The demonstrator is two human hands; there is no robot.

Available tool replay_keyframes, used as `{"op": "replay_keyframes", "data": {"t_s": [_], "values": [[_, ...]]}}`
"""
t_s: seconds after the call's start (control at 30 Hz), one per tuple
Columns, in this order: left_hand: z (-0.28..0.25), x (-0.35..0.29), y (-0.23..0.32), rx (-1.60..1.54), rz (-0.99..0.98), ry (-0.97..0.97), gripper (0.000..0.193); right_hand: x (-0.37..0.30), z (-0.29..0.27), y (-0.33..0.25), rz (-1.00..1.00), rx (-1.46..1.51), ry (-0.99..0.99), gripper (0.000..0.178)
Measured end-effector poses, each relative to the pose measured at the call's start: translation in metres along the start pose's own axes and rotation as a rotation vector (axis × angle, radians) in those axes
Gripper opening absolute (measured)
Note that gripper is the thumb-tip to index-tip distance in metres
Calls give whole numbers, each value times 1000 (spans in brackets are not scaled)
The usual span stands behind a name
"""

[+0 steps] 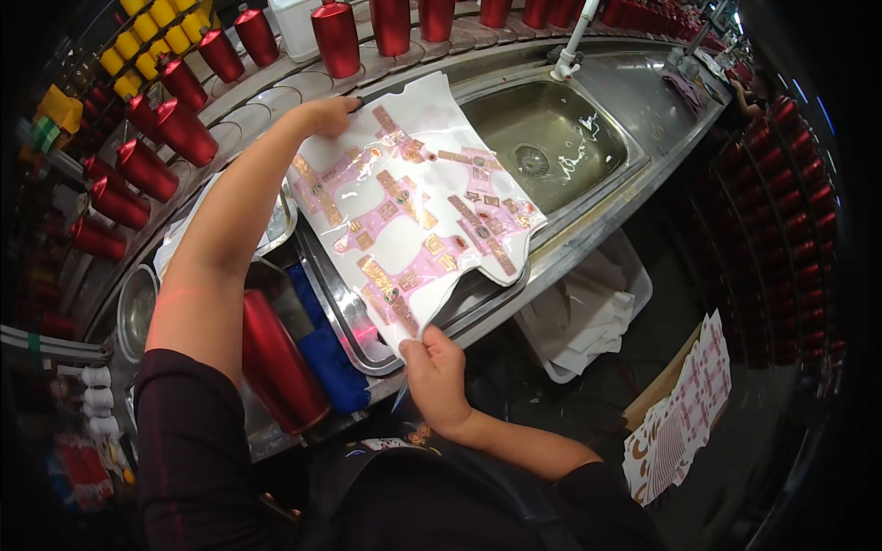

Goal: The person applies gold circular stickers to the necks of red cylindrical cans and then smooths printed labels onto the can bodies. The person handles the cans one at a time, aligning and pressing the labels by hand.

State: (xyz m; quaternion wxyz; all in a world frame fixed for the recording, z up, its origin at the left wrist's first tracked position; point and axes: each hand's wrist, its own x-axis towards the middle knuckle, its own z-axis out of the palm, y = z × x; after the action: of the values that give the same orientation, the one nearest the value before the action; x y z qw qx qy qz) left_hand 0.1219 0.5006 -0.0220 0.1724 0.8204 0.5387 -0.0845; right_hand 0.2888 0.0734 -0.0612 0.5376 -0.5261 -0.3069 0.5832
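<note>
A white, glossy decal sheet (367, 197) with pink and gold printed patterns is spread between my hands over the metal counter. At its far left edge, my left hand (329, 117) is closed on the border, its fingers partly hidden. My right hand (435, 378) pinches the near corner between thumb and fingers. The sheet's right side curls up, and a dark surface shows beneath it. Close by my left forearm, a shiny red bottle-shaped vessel (280, 363) lies on its side against a blue cloth (333, 367).
A sink (602, 165) holding water adjoins the sheet on the right, under a white tap (565, 64). Red bottles (186, 133) stand along a curved conveyor behind. Below the counter are a white bin (643, 275) with paper and a stack of printed sheets (680, 413).
</note>
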Motion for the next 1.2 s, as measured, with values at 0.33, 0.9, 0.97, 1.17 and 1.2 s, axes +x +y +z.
{"op": "replay_keyframes", "data": {"t_s": [0.33, 0.9, 0.97, 1.17, 1.2], "values": [[32, -4, 14, 54, -99, 47, 54, 11, -12, 33, 183, -35, -221, 14], [42, 9, -10, -49, -57, 226, 69, 51, -27, -16, 369, 252, -105, 6], [42, 9, -12, -88, -74, 211, 68, 53, -23, -17, 294, 192, -115, 3], [39, 7, -13, -71, -24, 257, 65, 62, -15, -26, 140, 147, -119, 14], [37, 6, -12, -84, -27, 262, 65, 62, -12, -28, 81, 124, -147, 15]]}}
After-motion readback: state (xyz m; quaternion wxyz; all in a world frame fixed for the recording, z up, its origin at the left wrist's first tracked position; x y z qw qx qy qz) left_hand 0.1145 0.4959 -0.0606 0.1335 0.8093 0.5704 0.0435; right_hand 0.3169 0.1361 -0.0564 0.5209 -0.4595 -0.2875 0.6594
